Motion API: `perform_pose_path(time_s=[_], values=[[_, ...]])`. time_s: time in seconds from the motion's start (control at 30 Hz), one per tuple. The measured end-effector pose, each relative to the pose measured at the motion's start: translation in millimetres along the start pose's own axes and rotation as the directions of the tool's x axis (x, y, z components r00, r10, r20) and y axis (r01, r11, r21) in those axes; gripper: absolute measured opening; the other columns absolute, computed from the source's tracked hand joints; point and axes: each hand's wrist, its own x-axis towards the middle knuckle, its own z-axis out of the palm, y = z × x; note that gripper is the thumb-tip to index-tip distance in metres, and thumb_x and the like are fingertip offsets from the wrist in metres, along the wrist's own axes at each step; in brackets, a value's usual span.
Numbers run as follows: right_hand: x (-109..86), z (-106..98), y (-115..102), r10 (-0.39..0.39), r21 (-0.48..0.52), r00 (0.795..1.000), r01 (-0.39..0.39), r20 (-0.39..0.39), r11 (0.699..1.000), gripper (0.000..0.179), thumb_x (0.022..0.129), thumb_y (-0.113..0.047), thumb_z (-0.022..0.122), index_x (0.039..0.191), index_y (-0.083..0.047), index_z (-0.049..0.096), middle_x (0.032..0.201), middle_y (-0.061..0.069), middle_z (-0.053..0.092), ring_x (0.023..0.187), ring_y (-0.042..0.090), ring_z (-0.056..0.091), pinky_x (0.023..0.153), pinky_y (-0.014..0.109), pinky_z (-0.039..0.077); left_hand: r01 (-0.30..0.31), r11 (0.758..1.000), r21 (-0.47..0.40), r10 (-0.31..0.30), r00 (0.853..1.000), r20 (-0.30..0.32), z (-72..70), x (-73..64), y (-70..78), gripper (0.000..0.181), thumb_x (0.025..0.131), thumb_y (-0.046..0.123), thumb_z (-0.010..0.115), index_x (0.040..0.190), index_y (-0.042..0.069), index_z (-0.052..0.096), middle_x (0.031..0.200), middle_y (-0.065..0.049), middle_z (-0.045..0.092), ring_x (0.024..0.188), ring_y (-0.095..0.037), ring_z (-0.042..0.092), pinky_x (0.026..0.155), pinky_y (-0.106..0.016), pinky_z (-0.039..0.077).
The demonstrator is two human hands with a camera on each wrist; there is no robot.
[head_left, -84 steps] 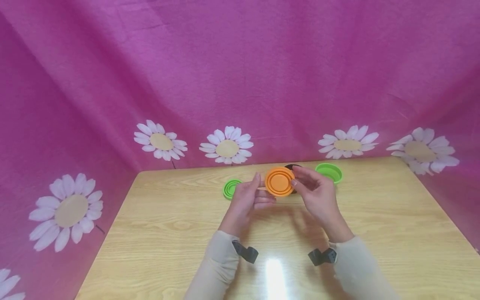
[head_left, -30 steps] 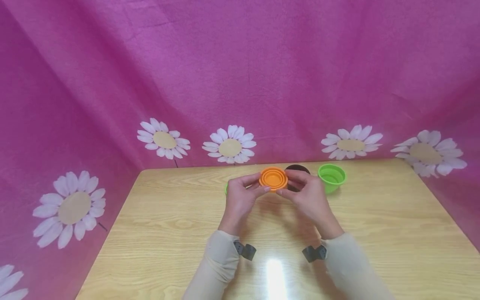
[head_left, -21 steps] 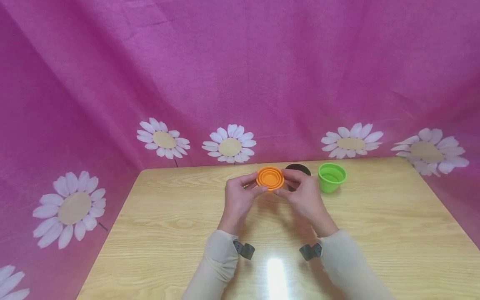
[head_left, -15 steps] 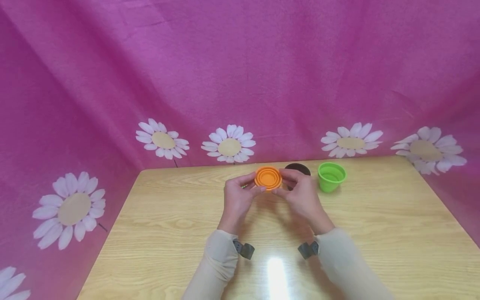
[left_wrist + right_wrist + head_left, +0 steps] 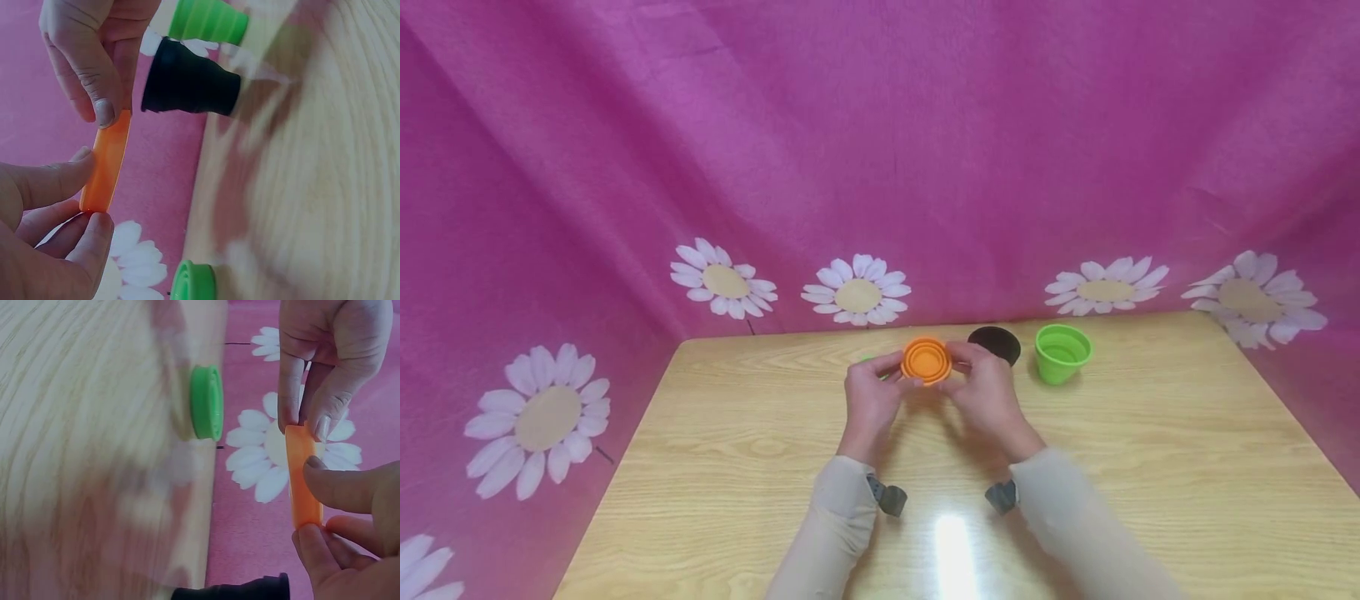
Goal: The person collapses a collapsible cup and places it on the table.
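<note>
Wooden table (image 5: 737,467) backed by pink cloth (image 5: 970,167). Flat orange cup (image 5: 927,361) pinched above table by left hand (image 5: 872,404) and right hand (image 5: 988,400). 2 cups seem done, extended: black cup (image 5: 996,343), tall green cup (image 5: 1063,357). 2 not yet: orange cup, flat green cup (image 5: 205,403) behind left hand.

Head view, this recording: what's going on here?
A person holds a flattened orange cup up off the wooden table, its sides pinched between a left-hand grip and a right-hand grip. An extended black cup stands behind the right hand, with a tall green cup to its right. A flat green cup sits beyond the left hand, mostly hidden in the head view.
</note>
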Motion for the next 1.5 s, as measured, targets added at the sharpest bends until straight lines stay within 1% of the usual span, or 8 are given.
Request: perform_pose_path(time_s=[0.23,0.37,0.53,0.77,0.9,1.03,1.17,1.5], values=[[2.2,10,6,-0.034,-0.079,0.999,0.035,0.016,0.996,0.053,0.078,0.009,0.079,0.128,0.007,0.062,0.129,0.023,0.062,0.114,0.035,0.065,0.094,0.04,0.056,-0.012,0.997,0.082,0.013,1.0,-0.005,0.0,7.3,-10.7,0.04,0.074,-0.012,0.082,0.112,-0.006,0.072,0.111,-0.017,0.069,0.102,-0.025,0.07,0.082,-0.025,0.059],[5.1,14,9,-0.061,-0.16,0.998,0.062,0.013,0.985,0.052,0.079,0.006,0.081,0.127,0.007,0.063,0.129,0.025,0.062,0.114,0.036,0.064,0.099,0.045,0.053,-0.013,0.987,0.158,0.014,1.0,-0.005,0.0,12.8,-15.1,0.041,0.073,-0.009,0.084,0.112,-0.005,0.073,0.108,-0.016,0.072,0.099,-0.022,0.071,0.079,-0.022,0.059],[6.5,17,12,-0.083,-0.213,0.996,0.083,0.013,0.973,0.05,0.079,0.006,0.08,0.126,0.007,0.064,0.127,0.024,0.064,0.114,0.037,0.064,0.102,0.048,0.05,-0.005,0.984,0.178,0.005,1.0,0.0,1.6,18.9,-21.7,0.043,0.071,-0.009,0.085,0.112,-0.005,0.073,0.106,-0.017,0.072,0.096,-0.022,0.071,0.077,-0.022,0.059],[6.9,21,20,-0.051,-0.25,0.998,0.061,0.047,0.966,0.045,0.081,0.007,0.076,0.125,0.005,0.064,0.125,0.022,0.065,0.116,0.037,0.062,0.103,0.051,0.049,-0.007,0.971,0.24,0.002,1.0,0.019,5.6,22.3,-28.0,0.044,0.072,-0.011,0.084,0.114,-0.002,0.073,0.121,-0.018,0.069,0.102,-0.024,0.069,0.08,-0.023,0.059],[8.1,25,25,-0.053,-0.286,0.996,0.072,0.074,0.956,0.033,0.082,0.008,0.073,0.114,-0.001,0.068,0.111,0.014,0.07,0.102,0.031,0.066,0.095,0.048,0.054,-0.011,0.963,0.268,0.005,1.0,0.025,6.5,23.9,-30.9,0.043,0.073,-0.012,0.082,0.113,-0.002,0.073,0.123,-0.018,0.067,0.105,-0.025,0.069,0.081,-0.024,0.059],[8.7,27,28,-0.066,-0.335,0.994,0.091,0.084,0.938,0.022,0.081,0.008,0.072,0.1,-0.002,0.067,0.095,0.01,0.068,0.086,0.026,0.063,0.082,0.045,0.056,-0.036,0.949,0.315,0.023,0.999,0.043,7.3,25.7,-34.4,0.042,0.074,-0.011,0.082,0.114,-0.004,0.072,0.122,-0.019,0.068,0.109,-0.028,0.067,0.088,-0.03,0.058],[9.2,28,30,-0.068,-0.365,0.993,0.097,0.093,0.926,0.018,0.081,0.008,0.072,0.093,-0.003,0.064,0.088,0.009,0.065,0.081,0.025,0.06,0.077,0.043,0.055,-0.06,0.924,0.377,0.04,0.997,0.06,8.6,27.1,-37.4,0.041,0.074,-0.009,0.082,0.113,-0.003,0.073,0.119,-0.018,0.069,0.112,-0.029,0.065,0.095,-0.036,0.055],[10.8,31,33,0.012,-0.391,0.991,0.04,0.13,0.919,0.015,0.086,0.004,0.073,0.099,-0.002,0.065,0.092,0.01,0.067,0.088,0.028,0.063,0.086,0.046,0.056,-0.087,0.906,0.414,0.041,0.992,0.118,13.6,29.6,-44.0,0.034,0.074,-0.008,0.082,0.106,0.001,0.077,0.102,-0.01,0.075,0.099,-0.023,0.066,0.09,-0.039,0.056]])
